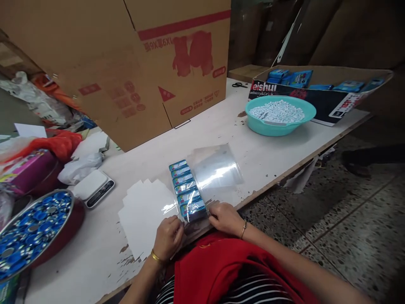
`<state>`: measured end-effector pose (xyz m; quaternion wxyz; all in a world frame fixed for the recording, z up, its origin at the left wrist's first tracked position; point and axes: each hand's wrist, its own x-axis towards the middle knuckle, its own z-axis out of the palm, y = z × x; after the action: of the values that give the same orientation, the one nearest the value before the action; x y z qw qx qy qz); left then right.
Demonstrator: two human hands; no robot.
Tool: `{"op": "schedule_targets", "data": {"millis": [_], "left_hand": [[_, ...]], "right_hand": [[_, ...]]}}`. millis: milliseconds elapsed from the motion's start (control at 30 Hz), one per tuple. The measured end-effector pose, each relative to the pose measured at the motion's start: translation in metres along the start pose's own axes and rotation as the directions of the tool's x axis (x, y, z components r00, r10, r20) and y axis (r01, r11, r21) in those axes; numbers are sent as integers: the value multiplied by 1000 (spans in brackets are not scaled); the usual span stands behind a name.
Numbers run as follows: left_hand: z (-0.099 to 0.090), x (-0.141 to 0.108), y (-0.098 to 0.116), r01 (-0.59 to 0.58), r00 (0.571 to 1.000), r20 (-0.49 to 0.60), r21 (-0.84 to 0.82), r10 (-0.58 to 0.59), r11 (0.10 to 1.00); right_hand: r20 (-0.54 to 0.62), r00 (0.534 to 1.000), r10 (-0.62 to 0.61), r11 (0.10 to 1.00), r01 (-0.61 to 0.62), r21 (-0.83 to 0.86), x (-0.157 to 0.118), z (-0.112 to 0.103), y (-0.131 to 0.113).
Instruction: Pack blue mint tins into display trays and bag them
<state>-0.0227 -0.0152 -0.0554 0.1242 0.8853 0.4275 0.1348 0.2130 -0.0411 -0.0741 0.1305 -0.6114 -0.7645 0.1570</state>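
Note:
A row of several small blue packs (186, 188) lies on the table, with a clear plastic film over and beside it. My left hand (169, 236) is closed at the near left end of the row, its fingers pinching the edge of the clear film. At the near right end, my right hand (226, 218) has its fingers closed on the film's other edge. White paper sheets (147, 215) are fanned out left of the packs. More clear plastic sheets (218, 169) lie to the right, reflecting light.
A large cardboard box (152, 80) stands behind. At the left are a white scale (95, 185) and a red bowl of blue pieces (60, 240). A turquoise basin (278, 128) of white pellets and an open box (325, 101) of blue packets stand at the right.

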Motion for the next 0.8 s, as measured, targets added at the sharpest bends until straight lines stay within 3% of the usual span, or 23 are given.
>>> {"op": "schedule_targets", "data": {"millis": [100,267,400,500,567,600,633,667,733,767,800], "left_hand": [[9,-8,1,67,997,-51,17,-66,998],[25,-14,2,165,974,-166,47,-155,985],[42,1,16,160,980,-111,-51,-165,986],[51,28,42,-17,1000,-25,-219,11,976],[52,51,62,-226,960,81,-342,269,912],[50,63,69,-301,921,115,-394,371,869],[46,74,72,-337,899,115,-437,423,834],[40,84,72,-331,906,83,-469,414,819],[24,101,56,-215,976,-74,-518,206,828],[15,107,42,-120,984,-176,-544,27,831],[5,113,24,-19,951,-263,-575,-162,818]], "right_hand": [[-32,998,48,998,-46,44,-8,2,5],[-299,953,42,987,6,158,-15,16,0],[-279,956,-91,947,169,272,6,18,12],[-263,959,-103,880,211,426,27,-2,57],[-299,949,101,823,89,562,37,-21,97],[-319,916,245,781,9,624,39,-30,115],[-353,852,386,738,-56,672,40,-38,131],[-377,786,490,700,-96,708,38,-43,143],[-390,698,601,640,-127,758,34,-45,152],[-372,693,618,616,-133,776,31,-42,150],[-340,703,625,589,-138,796,30,-38,143]]}}
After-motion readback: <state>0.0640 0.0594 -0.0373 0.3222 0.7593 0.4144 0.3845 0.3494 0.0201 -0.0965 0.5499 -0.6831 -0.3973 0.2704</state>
